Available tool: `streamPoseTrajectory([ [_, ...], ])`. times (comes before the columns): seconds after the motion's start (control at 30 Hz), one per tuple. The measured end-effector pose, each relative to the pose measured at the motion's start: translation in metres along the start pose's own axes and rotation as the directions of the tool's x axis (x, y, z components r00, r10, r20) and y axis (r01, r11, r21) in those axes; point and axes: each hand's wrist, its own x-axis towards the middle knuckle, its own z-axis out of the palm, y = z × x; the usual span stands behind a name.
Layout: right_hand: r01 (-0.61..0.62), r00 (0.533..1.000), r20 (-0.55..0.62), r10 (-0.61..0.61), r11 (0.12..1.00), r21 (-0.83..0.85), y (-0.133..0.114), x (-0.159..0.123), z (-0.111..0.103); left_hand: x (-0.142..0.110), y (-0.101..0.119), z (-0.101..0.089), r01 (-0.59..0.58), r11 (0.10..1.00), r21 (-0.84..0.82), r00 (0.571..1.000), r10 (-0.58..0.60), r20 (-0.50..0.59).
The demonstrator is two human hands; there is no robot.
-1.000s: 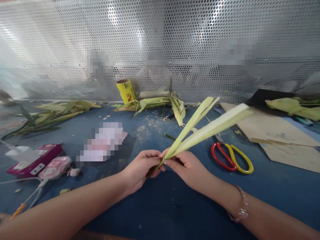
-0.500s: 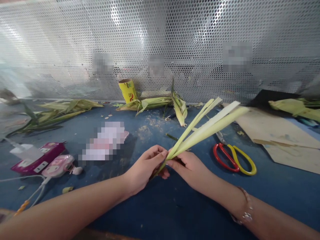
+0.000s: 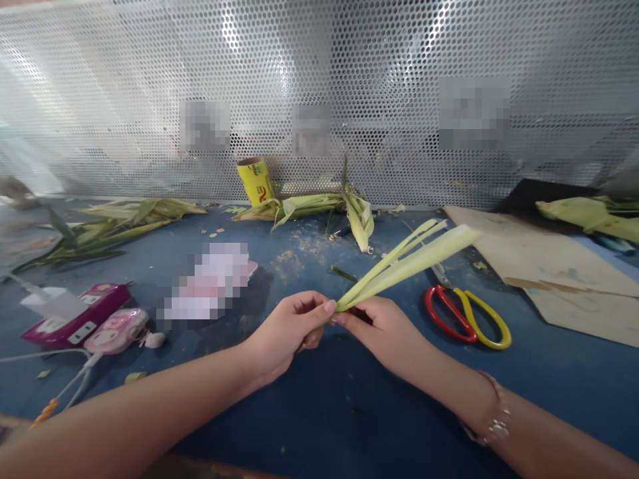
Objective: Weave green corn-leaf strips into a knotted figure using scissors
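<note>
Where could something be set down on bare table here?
Mostly bare: the table nearer than left hand and right hand, between the forearms, and right of the scissors, nearer than the cardboard. Crowded: husks and yellow tube along the perforated screen; power strip at left.

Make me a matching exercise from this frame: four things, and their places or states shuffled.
Things:
1. Pale green leaf strips
2. Metal scissors with red and yellow handles
3. Yellow printed cylinder
4. Purple power strip

Places or states:
A. At the back, near the perforated metal panel
B. Far left, with a white charger on it
C. Held by left hand and right hand
D. Lying right of both hands

Pairs: 1-C, 2-D, 3-A, 4-B
</note>
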Motion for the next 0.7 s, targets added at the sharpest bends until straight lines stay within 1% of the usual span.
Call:
streamPoseTrajectory([
  [0.07, -0.024, 0.999, 0.022, 0.023, 0.998, 0.059, -0.001, 0.0006, -0.0005, -0.001, 0.0012, 0.0005, 0.021, 1.0, -0.017, 1.0, -0.021, 0.001],
  [0.2, -0.058, 0.997, 0.052, 0.049, 0.979, 0.194, -0.0014, 0.0008, -0.0011, -0.0031, 0.0033, 0.0012, 0.054, 0.992, -0.114, 0.998, -0.055, -0.007],
  [0.33, -0.083, 0.995, 0.078, 0.061, 0.941, 0.328, 0.001, -0.0002, -0.002, -0.0034, 0.0035, -0.001, 0.112, 0.978, -0.176, 0.993, -0.103, 0.059],
  [0.47, -0.163, 0.983, 0.148, 0.106, 0.871, 0.464, 0.0046, 0.0005, -0.0023, -0.0015, 0.0034, -0.0031, 0.1, 0.981, -0.166, 0.99, -0.082, 0.112],
  [0.6, -0.197, 0.977, 0.161, 0.136, 0.86, 0.471, 0.0046, 0.0013, -0.0022, -0.0009, 0.0043, -0.0031, 0.1, 0.98, -0.171, 0.989, -0.08, 0.123],
  [0.7, -0.261, 0.961, 0.211, 0.177, 0.83, 0.492, 0.0035, 0.0006, -0.0023, -0.0021, 0.0052, -0.0029, 0.11, 0.98, -0.166, 0.986, -0.086, 0.143],
])
